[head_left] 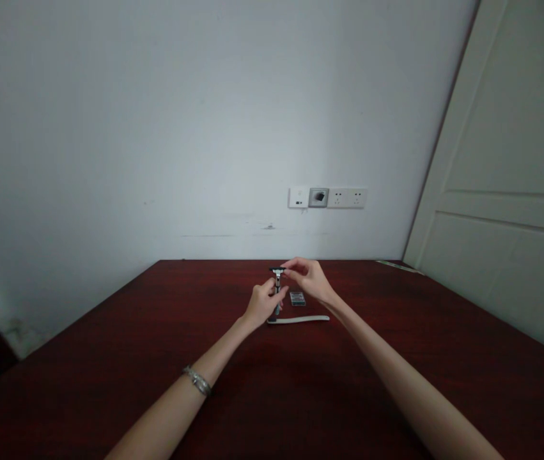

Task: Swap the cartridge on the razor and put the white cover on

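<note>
My left hand [259, 306] is closed around the handle of a razor [278, 275], which stands upright with its dark, wide head at the top. At the right end of that head, the thumb and fingers of my right hand [310, 278] are pinched together on it. Just behind my hands, a small, clear rectangular case [297, 298] with dark contents lies on the table. Nearer to me is a long, thin white object [303, 319] with a dark piece at its left end; its kind is unclear. My left fingers partly hide the razor's handle.
The dark red wooden table [262, 396] reaches back to a pale wall [204, 128]. Switches and sockets [347, 198] are set in the wall. A white panelled door [506, 255] rises at the right. A thin, pale strip [399, 266] lies at the table's far right edge.
</note>
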`<state>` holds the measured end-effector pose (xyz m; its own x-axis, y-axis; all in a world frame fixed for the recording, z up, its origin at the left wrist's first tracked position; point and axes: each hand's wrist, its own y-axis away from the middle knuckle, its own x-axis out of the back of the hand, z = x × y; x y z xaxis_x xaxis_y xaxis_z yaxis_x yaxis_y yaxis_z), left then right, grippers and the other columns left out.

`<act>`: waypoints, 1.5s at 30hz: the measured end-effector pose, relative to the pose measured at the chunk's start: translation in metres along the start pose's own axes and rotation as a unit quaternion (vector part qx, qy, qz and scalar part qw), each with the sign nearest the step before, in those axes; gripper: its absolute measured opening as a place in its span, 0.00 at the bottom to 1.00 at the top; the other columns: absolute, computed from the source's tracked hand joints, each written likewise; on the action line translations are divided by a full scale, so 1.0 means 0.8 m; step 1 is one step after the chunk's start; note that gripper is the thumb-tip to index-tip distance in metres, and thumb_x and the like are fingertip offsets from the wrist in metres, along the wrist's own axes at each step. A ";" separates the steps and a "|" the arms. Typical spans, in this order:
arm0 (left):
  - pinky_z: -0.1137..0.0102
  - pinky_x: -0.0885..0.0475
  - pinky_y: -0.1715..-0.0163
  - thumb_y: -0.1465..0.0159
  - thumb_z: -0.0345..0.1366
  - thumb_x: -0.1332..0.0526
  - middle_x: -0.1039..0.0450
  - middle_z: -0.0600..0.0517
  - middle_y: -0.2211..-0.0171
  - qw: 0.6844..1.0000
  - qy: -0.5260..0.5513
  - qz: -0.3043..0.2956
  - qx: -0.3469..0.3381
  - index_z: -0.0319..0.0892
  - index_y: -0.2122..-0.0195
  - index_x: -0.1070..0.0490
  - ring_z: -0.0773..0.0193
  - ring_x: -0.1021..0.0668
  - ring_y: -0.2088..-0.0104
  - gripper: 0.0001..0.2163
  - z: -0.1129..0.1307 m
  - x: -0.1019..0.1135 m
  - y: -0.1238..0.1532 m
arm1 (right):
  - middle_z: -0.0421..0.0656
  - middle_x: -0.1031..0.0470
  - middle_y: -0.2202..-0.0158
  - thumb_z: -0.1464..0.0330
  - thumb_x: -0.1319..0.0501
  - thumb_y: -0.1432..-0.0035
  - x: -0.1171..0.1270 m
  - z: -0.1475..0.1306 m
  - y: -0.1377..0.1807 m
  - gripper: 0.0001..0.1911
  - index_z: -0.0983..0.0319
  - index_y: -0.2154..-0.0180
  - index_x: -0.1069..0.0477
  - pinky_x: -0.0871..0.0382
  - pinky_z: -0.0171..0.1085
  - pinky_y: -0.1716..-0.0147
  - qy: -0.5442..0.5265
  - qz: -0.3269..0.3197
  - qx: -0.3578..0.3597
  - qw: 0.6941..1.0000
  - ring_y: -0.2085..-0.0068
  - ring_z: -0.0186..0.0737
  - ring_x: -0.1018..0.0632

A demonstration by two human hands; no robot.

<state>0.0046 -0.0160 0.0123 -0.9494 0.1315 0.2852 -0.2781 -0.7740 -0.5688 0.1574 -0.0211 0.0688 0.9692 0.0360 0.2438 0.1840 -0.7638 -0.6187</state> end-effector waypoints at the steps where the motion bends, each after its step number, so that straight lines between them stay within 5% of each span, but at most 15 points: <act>1: 0.77 0.34 0.85 0.42 0.46 0.42 0.32 0.56 0.84 1.000 0.000 0.001 0.001 0.39 0.71 0.36 0.70 0.29 0.86 0.13 0.000 0.000 0.000 | 0.45 0.23 0.69 0.68 0.39 0.51 0.000 0.000 0.000 0.08 0.65 0.69 0.27 0.31 0.36 0.65 0.001 -0.001 0.000 1.000 0.67 0.37 0.24; 16: 0.77 0.34 0.86 0.40 0.45 0.44 0.33 0.56 0.85 1.000 -0.004 -0.006 0.010 0.39 0.70 0.36 0.69 0.28 0.86 0.12 -0.001 0.001 -0.002 | 0.45 0.23 0.68 0.68 0.42 0.48 0.000 0.000 0.002 0.10 0.65 0.65 0.27 0.29 0.37 0.65 0.058 -0.005 0.008 0.998 0.67 0.38 0.23; 31: 0.75 0.32 0.78 0.37 0.43 0.47 0.26 0.50 0.72 0.998 -0.003 -0.051 0.034 0.40 0.51 0.37 0.67 0.24 0.78 0.17 -0.006 0.015 -0.024 | 0.44 0.23 0.66 0.63 0.44 0.45 0.016 -0.010 -0.006 0.17 0.63 0.55 0.29 0.30 0.36 0.65 0.146 0.036 0.019 0.989 0.66 0.37 0.23; 38: 0.66 0.31 0.66 0.36 0.41 0.49 0.25 0.40 0.62 0.983 0.075 -0.030 0.165 0.36 0.52 0.38 0.59 0.21 0.67 0.16 -0.001 0.044 -0.059 | 0.44 0.24 0.74 0.62 0.45 0.45 0.026 -0.016 -0.012 0.14 0.64 0.68 0.27 0.33 0.34 0.72 0.196 0.080 -0.026 0.977 0.74 0.36 0.25; 42: 0.61 0.34 0.58 0.38 0.45 0.45 0.25 0.39 0.60 0.962 0.155 -0.072 0.215 0.37 0.54 0.36 0.54 0.23 0.58 0.18 0.009 0.063 -0.066 | 0.44 0.24 0.73 0.62 0.45 0.44 0.007 -0.012 -0.005 0.14 0.63 0.71 0.26 0.36 0.33 0.71 0.267 0.016 -0.030 0.963 0.72 0.37 0.25; 45: 0.64 0.33 0.60 0.40 0.43 0.42 0.24 0.39 0.63 0.941 0.231 -0.102 0.225 0.35 0.54 0.36 0.57 0.22 0.62 0.18 0.013 0.067 -0.065 | 0.45 0.23 0.70 0.61 0.46 0.43 -0.011 -0.010 0.004 0.15 0.62 0.71 0.26 0.38 0.32 0.68 0.318 -0.028 -0.029 0.947 0.68 0.38 0.25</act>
<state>-0.0301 0.0249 0.0653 -0.8741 0.4805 -0.0714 -0.4702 -0.8738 -0.1241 0.1481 -0.0287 0.0707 0.6601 -0.3038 0.6870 0.2044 -0.8074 -0.5535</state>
